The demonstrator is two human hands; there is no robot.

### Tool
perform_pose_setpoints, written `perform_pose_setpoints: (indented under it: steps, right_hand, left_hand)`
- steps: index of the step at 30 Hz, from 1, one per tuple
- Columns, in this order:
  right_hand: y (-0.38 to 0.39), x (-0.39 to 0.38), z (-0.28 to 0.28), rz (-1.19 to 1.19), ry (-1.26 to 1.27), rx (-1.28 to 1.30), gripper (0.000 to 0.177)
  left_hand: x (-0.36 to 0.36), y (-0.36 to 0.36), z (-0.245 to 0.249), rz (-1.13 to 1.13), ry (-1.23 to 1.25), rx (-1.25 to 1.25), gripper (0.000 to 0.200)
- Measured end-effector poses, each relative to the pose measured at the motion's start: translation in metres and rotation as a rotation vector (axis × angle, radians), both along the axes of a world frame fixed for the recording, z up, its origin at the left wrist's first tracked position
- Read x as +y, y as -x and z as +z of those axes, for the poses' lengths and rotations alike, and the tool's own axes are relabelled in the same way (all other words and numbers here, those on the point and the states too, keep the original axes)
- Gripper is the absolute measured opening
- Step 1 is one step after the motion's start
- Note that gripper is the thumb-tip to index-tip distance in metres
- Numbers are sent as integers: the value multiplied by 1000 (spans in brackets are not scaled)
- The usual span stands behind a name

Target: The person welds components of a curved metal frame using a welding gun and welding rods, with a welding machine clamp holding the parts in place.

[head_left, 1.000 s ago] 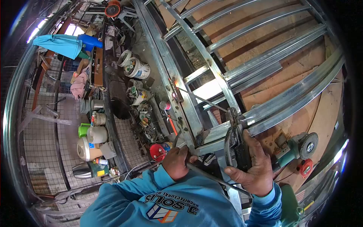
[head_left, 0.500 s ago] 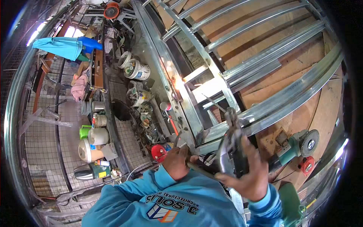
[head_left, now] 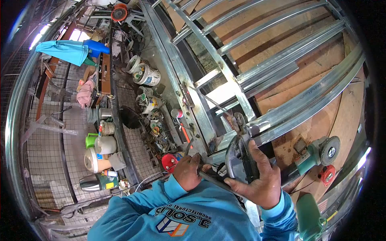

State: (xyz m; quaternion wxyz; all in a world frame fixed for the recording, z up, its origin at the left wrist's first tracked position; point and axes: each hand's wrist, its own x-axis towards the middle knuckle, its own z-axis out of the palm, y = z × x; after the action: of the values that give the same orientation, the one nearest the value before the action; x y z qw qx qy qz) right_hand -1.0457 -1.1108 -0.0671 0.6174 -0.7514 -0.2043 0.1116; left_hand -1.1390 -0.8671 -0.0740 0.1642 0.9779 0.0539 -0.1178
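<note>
My right hand [head_left: 263,178] is closed around an electrode holder [head_left: 241,126], its thumb and forefinger reaching forward along the dark handle. From the holder's jaws a thin welding electrode [head_left: 217,105] points up and left toward the steel frame rail [head_left: 197,106]. My left hand [head_left: 187,172] is curled shut low by my chest, next to the rail's near end. A narrow metal piece juts up beside its fingers, and a dark bar runs from it toward my right hand; what it grips is mostly hidden. Bright metal bars [head_left: 227,76] form a grid past the electrode tip.
An angle grinder [head_left: 311,158] and a red tape measure [head_left: 326,173] lie on the plywood at right. White buckets [head_left: 149,76], a red-lidded container [head_left: 169,161] and a small can [head_left: 176,113] stand left of the rail. Curved steel tubing [head_left: 309,100] crosses the right side.
The bright glow and sparks at the rail are gone. My right hand and the electrode holder have shifted slightly, and the electrode tip has moved up and left. My left hand stays nearly still.
</note>
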Motion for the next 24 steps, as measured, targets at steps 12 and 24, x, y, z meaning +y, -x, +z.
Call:
perform_pose_setpoints:
  steps: [12, 24]
  right_hand:
    - [3, 2, 2, 46, 28, 20, 103]
    - [-13, -3, 6, 64, -20, -71, 97]
  left_hand:
    - [3, 1, -2, 13, 30, 30, 39]
    - [10, 9, -11, -3, -19, 74, 34]
